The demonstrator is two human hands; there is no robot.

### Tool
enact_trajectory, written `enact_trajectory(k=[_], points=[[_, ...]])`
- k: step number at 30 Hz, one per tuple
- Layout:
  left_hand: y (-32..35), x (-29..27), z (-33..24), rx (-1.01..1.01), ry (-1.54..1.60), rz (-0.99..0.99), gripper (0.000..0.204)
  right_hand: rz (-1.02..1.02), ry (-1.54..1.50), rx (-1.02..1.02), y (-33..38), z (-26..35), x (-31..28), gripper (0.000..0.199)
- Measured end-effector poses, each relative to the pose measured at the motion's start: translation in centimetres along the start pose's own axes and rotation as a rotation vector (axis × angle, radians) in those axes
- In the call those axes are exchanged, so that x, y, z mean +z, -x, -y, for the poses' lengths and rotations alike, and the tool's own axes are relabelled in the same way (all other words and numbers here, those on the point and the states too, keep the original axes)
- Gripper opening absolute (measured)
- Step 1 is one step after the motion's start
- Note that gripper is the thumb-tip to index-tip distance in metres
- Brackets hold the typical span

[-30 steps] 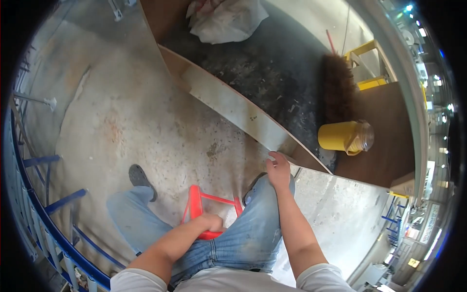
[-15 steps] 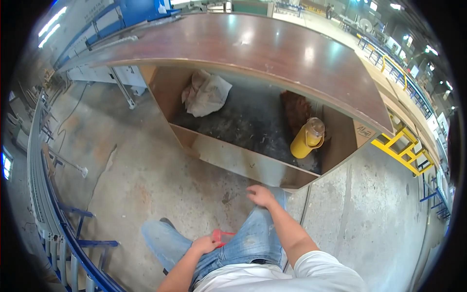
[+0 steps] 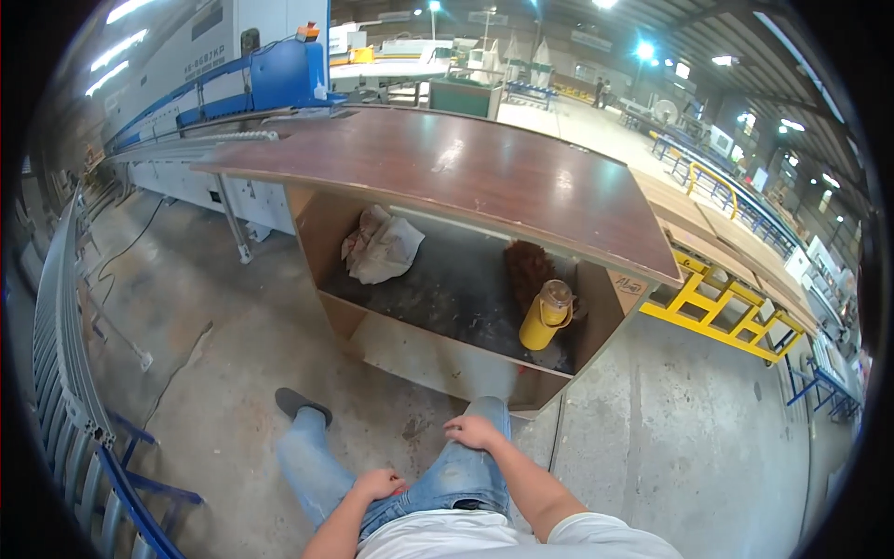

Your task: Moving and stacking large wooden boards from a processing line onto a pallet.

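Note:
My left hand [image 3: 380, 484] lies on my left thigh, its fingers loosely laid toward the inner leg. A small bit of something red [image 3: 400, 486] shows beside its fingertips; most of it is hidden, and I cannot make out its kind. My right hand [image 3: 472, 431] rests on my right leg near the knee, fingers loosely spread, holding nothing. Before my knees stands a brown-topped wooden workbench [image 3: 419, 154] with an open shelf. Inside are a crumpled whitish cloth [image 3: 384, 250], a yellow flask [image 3: 543, 321] with a handle and a reddish-brown shaggy bundle [image 3: 528, 267].
Metal rails [image 3: 70, 363] on blue legs run along my left. A large white and blue machine [image 3: 214, 74] stands behind the bench. To the right are boards on a yellow frame [image 3: 717, 312]. Two distant people [image 3: 602, 92] stand far back.
The view has tilted upward, bringing in more of the hall. My left shoe now shows more fully, and less of the red thing is visible. Both hands stay on my legs.

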State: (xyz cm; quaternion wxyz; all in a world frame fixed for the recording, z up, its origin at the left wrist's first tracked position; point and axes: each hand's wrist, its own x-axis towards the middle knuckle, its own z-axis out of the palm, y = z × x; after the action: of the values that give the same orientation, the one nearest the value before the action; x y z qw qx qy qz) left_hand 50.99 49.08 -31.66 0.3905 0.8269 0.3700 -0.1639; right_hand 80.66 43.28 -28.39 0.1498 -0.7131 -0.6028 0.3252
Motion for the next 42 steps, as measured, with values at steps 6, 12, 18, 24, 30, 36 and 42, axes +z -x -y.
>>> enact_trajectory(k=[6,12,18,24,30,36,42], points=[[-2.1,-0.2,-0.1,0.095,0.216,0.054,0.04,-0.068,0.032,0.054,1.5,1.2,-1.0,0.036],[-3.3,0.9,1.3,0.12,0.12,0.047,0.041,-0.207,0.097,0.029,3.5,2.8,-1.8,0.032],[-5.6,2.3,2.7,0.105,0.459,0.116,0.038,-0.374,0.089,-0.032,4.4,3.4,-2.5,0.026],[-5.3,2.7,3.6,0.033,0.613,0.136,0.034,-0.391,-0.019,-0.141,2.4,4.5,-2.7,0.025],[-5.3,2.9,4.3,0.118,0.471,-0.04,0.036,-0.386,0.073,-0.09,1.9,3.8,-2.3,0.024],[-5.3,2.5,3.1,0.003,0.622,0.115,0.037,-0.396,0.069,-0.009,2.5,1.8,-1.7,0.023],[-4.0,1.3,2.1,-0.024,0.517,0.093,0.037,-0.391,-0.001,0.012,1.7,1.6,-1.4,0.024]])
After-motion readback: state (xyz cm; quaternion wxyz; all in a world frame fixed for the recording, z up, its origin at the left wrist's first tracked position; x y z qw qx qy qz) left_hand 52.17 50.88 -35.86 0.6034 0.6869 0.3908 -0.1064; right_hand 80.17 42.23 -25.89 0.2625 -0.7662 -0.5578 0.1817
